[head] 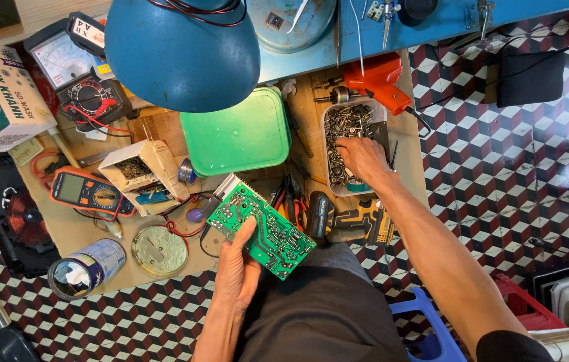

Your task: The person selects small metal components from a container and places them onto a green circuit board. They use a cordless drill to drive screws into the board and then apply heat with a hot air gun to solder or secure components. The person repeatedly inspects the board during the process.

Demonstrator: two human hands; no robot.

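— What is the left hand (236, 273) holding?

— A green circuit board (261, 230), flat and rectangular, its solder side up, shiny with pale traces and silvery points. The fingers are closed under its lower edge and the thumb lies across the face, so it is gripped tilted above the lap, just in front of the low wooden board.

— And the right hand (363, 157)?

— The arm stretches forward, palm down, fingers curled into a clear plastic tray (353, 144) filled with small grey metal screws and bits. Whether it has pinched anything I cannot tell; the fingertips are buried.

— What lies around?

— A smooth green plastic lid (237, 134) beside the tray, an orange drill-shaped tool (381, 82) behind it, a rounded blue lamp shade (180, 57) overhead, and an orange multimeter (86, 192) to the left.
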